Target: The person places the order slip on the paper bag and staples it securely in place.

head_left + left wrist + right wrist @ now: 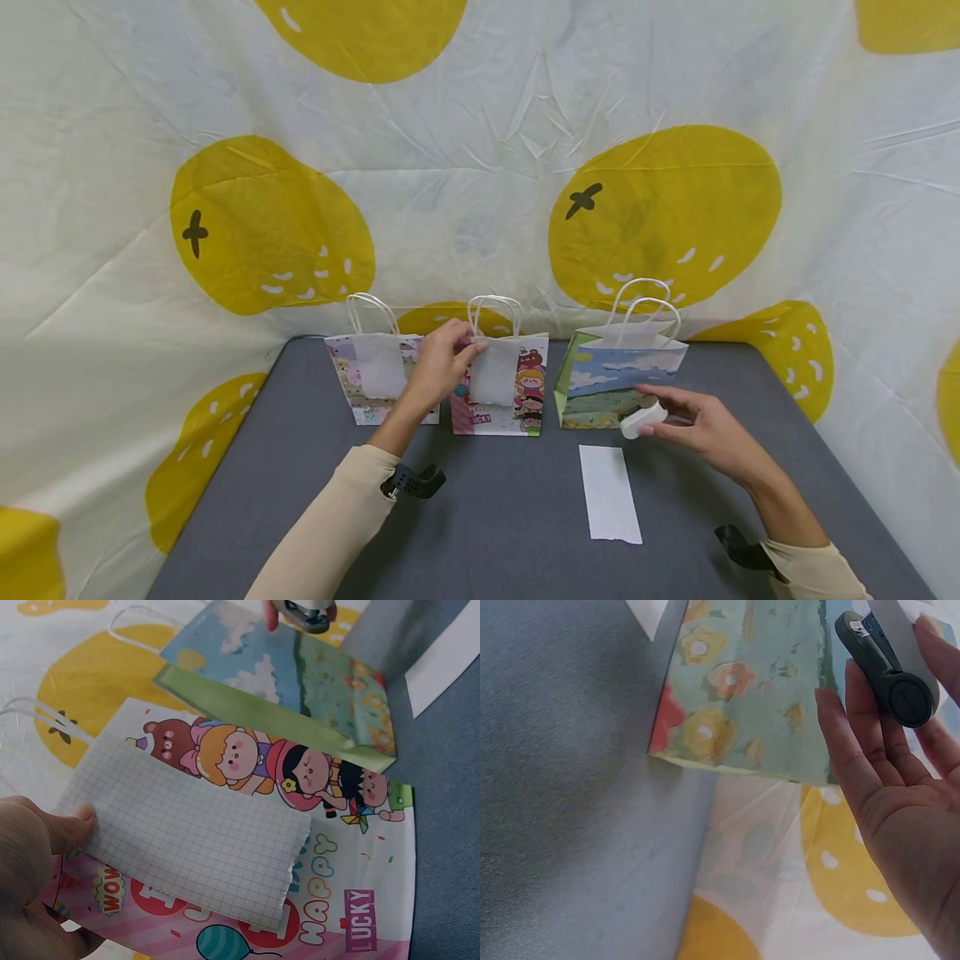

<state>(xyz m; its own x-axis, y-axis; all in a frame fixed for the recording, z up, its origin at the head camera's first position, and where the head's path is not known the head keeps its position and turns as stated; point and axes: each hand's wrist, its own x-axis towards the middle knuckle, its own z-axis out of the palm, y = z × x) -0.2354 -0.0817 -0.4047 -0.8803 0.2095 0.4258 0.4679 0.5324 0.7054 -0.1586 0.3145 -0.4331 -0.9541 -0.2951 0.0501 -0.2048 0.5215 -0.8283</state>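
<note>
In the head view my left hand (441,363) pinches the top edge of the middle gift bag (529,392), which is pink and white with cartoon figures. Its thumb lies on a squared paper sheet (191,829) against the bag's front, and the other fingers go behind the bag. The sheet's lower edge is torn and reaches down over the printed lettering. My right hand (712,429) holds a small white and dark grey stapler (892,671) between thumb and fingers. It hovers in front of the blue-green landscape gift bag (622,375).
At the left stands a pastel gift bag (369,412) with another squared sheet (381,367) on its front. A loose squared paper strip (609,496) lies on the grey table (510,533). Behind the bags hangs a white cloth (457,208) with yellow fruit shapes.
</note>
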